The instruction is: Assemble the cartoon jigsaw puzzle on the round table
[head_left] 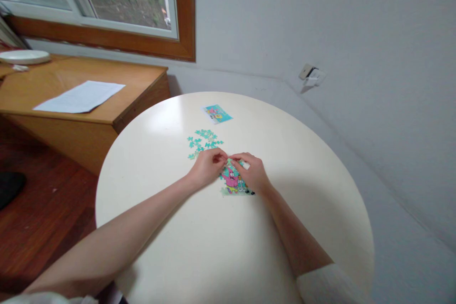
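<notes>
- Meeting at the cartoon jigsaw (pixel 232 179): left hand (pixel 207 167), right hand (pixel 253 174), both narrow; cannot tell whether gripping.
- Loose turquoise pieces (pixel 210 145) at its eleven o'clock.

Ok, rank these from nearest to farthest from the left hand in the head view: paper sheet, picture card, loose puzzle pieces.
1. Loose puzzle pieces: just beyond the left hand, on the white table.
2. Picture card: farther back on that table, past the pieces.
3. Paper sheet: off to the left, on the wooden desk.
</notes>
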A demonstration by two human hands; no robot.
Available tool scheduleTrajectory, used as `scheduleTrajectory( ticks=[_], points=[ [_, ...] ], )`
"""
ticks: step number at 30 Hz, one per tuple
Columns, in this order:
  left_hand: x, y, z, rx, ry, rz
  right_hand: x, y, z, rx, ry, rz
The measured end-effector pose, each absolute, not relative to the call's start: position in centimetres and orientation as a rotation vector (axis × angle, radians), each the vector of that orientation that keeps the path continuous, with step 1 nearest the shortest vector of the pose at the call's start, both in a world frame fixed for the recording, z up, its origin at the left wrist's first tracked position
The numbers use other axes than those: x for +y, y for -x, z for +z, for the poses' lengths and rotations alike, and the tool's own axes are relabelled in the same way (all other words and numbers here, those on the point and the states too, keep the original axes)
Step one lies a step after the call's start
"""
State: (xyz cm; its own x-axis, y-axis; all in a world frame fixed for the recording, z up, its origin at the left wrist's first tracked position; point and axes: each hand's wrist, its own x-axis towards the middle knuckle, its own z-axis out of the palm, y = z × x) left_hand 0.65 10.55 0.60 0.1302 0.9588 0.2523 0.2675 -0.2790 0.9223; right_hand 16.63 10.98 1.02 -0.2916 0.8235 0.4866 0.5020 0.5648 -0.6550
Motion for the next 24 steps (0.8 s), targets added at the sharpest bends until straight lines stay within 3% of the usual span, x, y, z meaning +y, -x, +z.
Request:
scheduleTrajectory(
  ticks=[24],
  points=[
    [10.62,-0.16,0.58,1.313,-1.900,1.023,11.59,-17.09,0.26,-1.890,1.133,0.496]
  ],
)
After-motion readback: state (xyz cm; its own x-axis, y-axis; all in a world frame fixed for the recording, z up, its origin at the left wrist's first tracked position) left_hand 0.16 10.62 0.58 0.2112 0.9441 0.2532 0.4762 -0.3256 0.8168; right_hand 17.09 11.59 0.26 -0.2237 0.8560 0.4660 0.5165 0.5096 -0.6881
